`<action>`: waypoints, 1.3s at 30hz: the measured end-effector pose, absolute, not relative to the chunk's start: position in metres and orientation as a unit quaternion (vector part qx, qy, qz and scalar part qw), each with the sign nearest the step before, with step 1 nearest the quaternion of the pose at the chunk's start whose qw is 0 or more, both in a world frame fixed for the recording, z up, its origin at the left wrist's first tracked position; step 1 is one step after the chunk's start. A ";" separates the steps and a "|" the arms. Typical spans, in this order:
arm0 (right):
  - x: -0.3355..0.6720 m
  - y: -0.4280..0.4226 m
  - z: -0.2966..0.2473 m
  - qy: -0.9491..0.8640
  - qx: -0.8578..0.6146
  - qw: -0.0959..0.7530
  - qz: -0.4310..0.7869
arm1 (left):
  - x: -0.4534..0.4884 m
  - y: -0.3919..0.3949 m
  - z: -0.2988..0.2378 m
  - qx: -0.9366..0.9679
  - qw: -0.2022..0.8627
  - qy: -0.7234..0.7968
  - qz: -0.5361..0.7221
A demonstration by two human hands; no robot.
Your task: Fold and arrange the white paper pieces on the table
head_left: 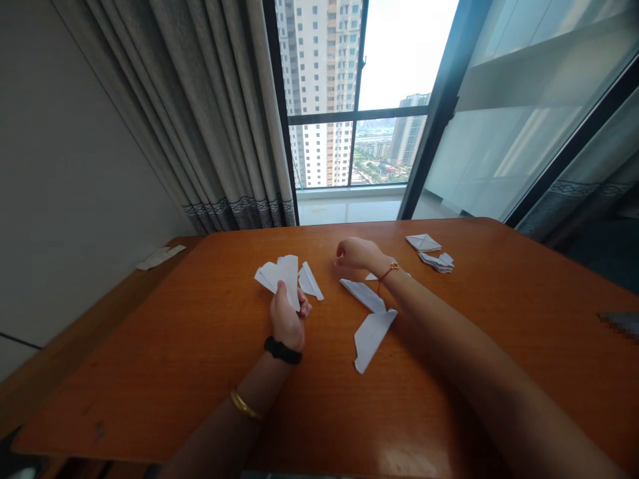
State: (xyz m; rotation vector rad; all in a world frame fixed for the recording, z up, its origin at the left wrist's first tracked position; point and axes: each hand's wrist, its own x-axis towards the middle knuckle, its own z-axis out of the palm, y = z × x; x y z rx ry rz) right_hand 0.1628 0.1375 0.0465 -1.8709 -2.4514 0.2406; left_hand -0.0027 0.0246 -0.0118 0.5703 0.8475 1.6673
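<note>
My left hand (288,319) is closed around a fanned stack of folded white paper pieces (280,274), with the thumb on top. Just right of that stack, another folded paper piece (310,282) lies on the table. My right hand (360,253) reaches across, above the table, its fingers curled downward; whatever they may hold is hidden. Below its wrist are a long folded paper strip (364,295) and an angular folded paper piece (373,339), which meet at their ends. Part of one more paper piece (371,276) peeks out from behind the right wrist.
On the wooden table (200,372), a flat folded paper square (423,242) and a small pile of folded paper (437,262) lie at the back right. A grey object (619,322) sits at the right edge. Beyond stand a curtain (214,120) and a window (357,116).
</note>
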 end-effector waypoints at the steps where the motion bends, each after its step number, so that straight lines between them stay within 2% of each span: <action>1: 0.172 0.136 0.050 -0.793 -0.603 0.008 0.088 | -0.002 0.024 -0.012 0.244 0.564 0.362 0.701; 5: 0.210 0.102 0.050 -0.821 -0.554 -0.026 0.135 | 0.001 0.021 -0.014 0.268 0.598 0.360 0.664; 9: 0.236 0.045 0.032 -0.869 -0.464 0.026 0.171 | 0.006 0.017 -0.018 0.333 0.625 0.358 0.609; 16: 0.246 0.009 0.002 -0.818 -0.529 0.081 0.211 | 0.011 0.010 -0.027 0.460 0.624 0.401 0.488; 18: 0.244 0.012 -0.004 -0.813 -0.530 0.115 0.213 | 0.010 0.010 -0.027 0.468 0.602 0.411 0.499; 21: 0.243 0.020 -0.011 -0.795 -0.529 0.213 0.204 | 0.008 0.012 -0.026 0.471 0.565 0.437 0.518; 24: 0.254 0.035 -0.016 -0.767 -0.572 0.271 0.104 | 0.009 0.011 -0.024 0.473 0.571 0.439 0.508; 27: 0.273 0.052 -0.018 -0.761 -0.619 0.194 -0.018 | 0.011 0.008 -0.023 0.484 0.602 0.425 0.473; 30: 0.283 0.060 -0.018 -0.786 -0.610 0.088 -0.041 | 0.013 0.005 -0.022 0.490 0.635 0.416 0.428; 34: 0.280 0.056 -0.013 -0.789 -0.607 0.048 -0.075 | 0.013 0.002 -0.018 0.435 0.711 0.395 0.386; 36: 0.277 0.050 -0.010 -0.776 -0.619 0.082 -0.094 | 0.013 0.001 -0.016 0.387 0.756 0.379 0.367; 39: 0.271 0.036 -0.005 -0.757 -0.600 0.234 -0.111 | 0.013 0.000 -0.012 0.325 0.813 0.355 0.329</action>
